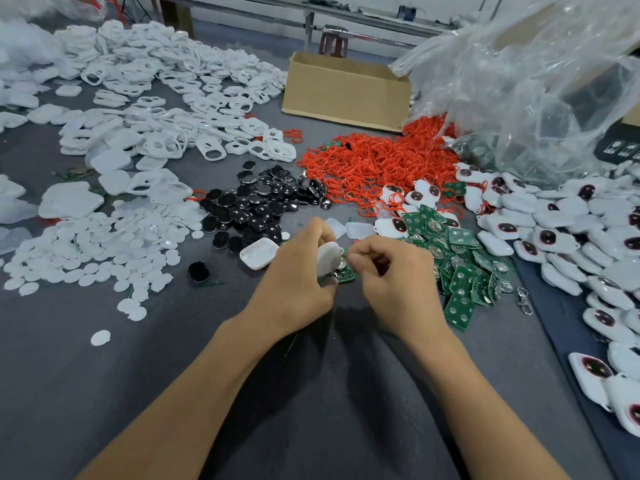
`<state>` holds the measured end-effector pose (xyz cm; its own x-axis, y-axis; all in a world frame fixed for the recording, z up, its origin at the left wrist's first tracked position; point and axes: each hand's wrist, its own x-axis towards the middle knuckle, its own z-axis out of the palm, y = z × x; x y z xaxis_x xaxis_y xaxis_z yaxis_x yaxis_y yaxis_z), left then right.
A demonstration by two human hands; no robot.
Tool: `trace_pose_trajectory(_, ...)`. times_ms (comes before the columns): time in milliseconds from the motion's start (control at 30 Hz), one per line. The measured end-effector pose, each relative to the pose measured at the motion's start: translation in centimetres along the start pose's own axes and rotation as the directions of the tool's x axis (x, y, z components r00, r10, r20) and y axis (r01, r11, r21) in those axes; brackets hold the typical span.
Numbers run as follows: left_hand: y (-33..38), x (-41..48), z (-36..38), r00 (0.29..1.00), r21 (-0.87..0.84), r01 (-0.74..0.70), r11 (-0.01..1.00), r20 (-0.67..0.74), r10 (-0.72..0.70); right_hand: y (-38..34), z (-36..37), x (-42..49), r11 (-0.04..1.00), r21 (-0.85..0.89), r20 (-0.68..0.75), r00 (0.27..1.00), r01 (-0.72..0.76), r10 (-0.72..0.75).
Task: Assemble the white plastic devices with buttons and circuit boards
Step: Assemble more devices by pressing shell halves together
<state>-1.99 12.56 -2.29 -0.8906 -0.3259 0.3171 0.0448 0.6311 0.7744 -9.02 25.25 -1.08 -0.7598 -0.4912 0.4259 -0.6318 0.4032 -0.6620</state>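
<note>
From the head camera, the left hand (298, 275) grips a white shell (329, 259). The right hand (391, 282) curls tight against it, over a green board (343, 276); I cannot tell what it pinches. Black buttons (263, 206) lie just beyond the left hand and white discs (97, 247) to its left. A pile of boards (460, 268) crowds the right hand's far side, with finished devices (571, 237) farther right.

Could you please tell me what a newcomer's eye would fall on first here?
The bright heap of red rings at centre back stands out first, with loose white casings strewn to its left. In front, the left hand grips a white shell while the right hand pinches a green circuit board beside it.
</note>
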Motion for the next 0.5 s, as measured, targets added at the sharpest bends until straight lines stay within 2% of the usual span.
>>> trace_pose_trajectory(100,0.01,0.26,-0.01,0.996,-0.008,0.046,0.999,-0.078,-0.047,-0.02,-0.26,0.04,0.998,0.057,-0.028,0.999,-0.037,0.039)
trace_pose_trajectory(167,0.14,0.08,-0.09,0.996,-0.029,0.054,0.998,-0.072,-0.056,-0.12,-0.23,0.16,0.979,0.179,0.013,0.995,-0.098,0.097)
trace_pose_trajectory(233,0.36,-0.21,-0.09,0.998,0.021,0.038,0.999,-0.055,-0.036,-0.25,-0.19,0.17,0.957,0.253,0.073,0.989,-0.139,0.125)
trace_pose_trajectory(367,0.46,-0.39,0.27,0.997,0.247,-0.012,0.969,-0.076,0.032,-0.43,-0.45,0.17,0.959,0.252,0.099,0.989,-0.131,0.11)
trace_pose_trajectory(500,0.49,-0.42,0.04,0.989,0.277,-0.018,0.961,-0.137,0.058,-0.45,-0.63,0.16,0.962,0.239,0.0,0.991,-0.131,0.134)
